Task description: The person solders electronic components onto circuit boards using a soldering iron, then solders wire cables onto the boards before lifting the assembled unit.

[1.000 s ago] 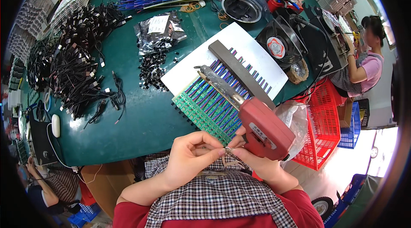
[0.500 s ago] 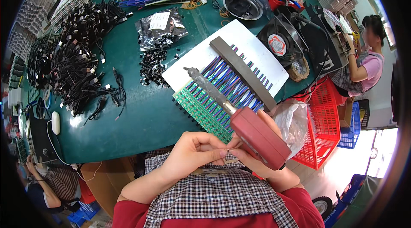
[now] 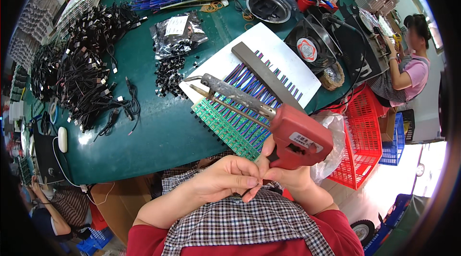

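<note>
My right hand (image 3: 289,176) grips a red soldering gun (image 3: 301,133) by its handle. Its metal barrel points up and left over a green circuit board panel (image 3: 223,131). Close beside it, my left hand (image 3: 226,179) is closed in a pinch, its fingertips touching those of my right hand. A short, thin dark strand (image 3: 247,192) shows at the left fingertips; its exact kind is too small to tell. Rows of blue and red wires (image 3: 240,80) run from the panel under a grey bar (image 3: 266,74), which lies across them on a white board (image 3: 206,74).
Black cables (image 3: 79,64) are heaped at the left. Small black connectors (image 3: 169,74) spill below a plastic bag (image 3: 178,32). A fan (image 3: 312,44) stands right of the white board, above a red crate (image 3: 360,136). A co-worker (image 3: 414,66) sits at the far right.
The soldering gun has rolled in my right hand, so its labelled side and solder tube now show. Both hands have moved slightly lower, and a dark strand now shows at my left fingertips.
</note>
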The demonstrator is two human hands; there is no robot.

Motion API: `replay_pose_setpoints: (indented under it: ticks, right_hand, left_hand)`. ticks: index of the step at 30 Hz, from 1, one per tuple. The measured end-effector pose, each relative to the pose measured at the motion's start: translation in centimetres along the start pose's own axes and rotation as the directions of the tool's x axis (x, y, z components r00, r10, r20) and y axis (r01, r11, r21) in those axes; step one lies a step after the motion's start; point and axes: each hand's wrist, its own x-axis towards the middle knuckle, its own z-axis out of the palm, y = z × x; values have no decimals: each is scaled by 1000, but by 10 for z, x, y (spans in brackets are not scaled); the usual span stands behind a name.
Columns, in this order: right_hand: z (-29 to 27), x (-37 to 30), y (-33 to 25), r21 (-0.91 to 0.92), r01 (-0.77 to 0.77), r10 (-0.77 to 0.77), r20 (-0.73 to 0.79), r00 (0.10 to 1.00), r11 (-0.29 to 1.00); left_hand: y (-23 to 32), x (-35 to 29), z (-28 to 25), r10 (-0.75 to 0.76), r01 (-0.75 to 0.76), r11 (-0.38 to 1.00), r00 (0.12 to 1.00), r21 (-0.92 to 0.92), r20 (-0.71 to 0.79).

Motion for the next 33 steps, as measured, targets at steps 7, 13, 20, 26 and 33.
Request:
replay_pose_setpoints:
  ticks: [7,13,20,26,33]
  right_hand:
    - [-1,-3,-2,-297,2,-87,-271,959,955]
    - [-25,-3,-9,-376,58,-168,-267,949,925]
    - [-42,-9,0,-252,-138,96,-175,980,958]
    - [-66,-29,13,-389,-324,271,-187,944,862]
    - [-91,-47,29,-766,-223,172,-148,974,604]
  left_hand:
    - [19,-30,34,520,-226,759,775,611,-359]
    - [55,-19,-6,965,108,135,211,985,-156]
    - [57,9,-42,963,240,50,244,969,-111]
    - [56,15,-50,975,301,-64,224,951,-6]
    - [56,16,-53,980,300,-46,198,953,-15]
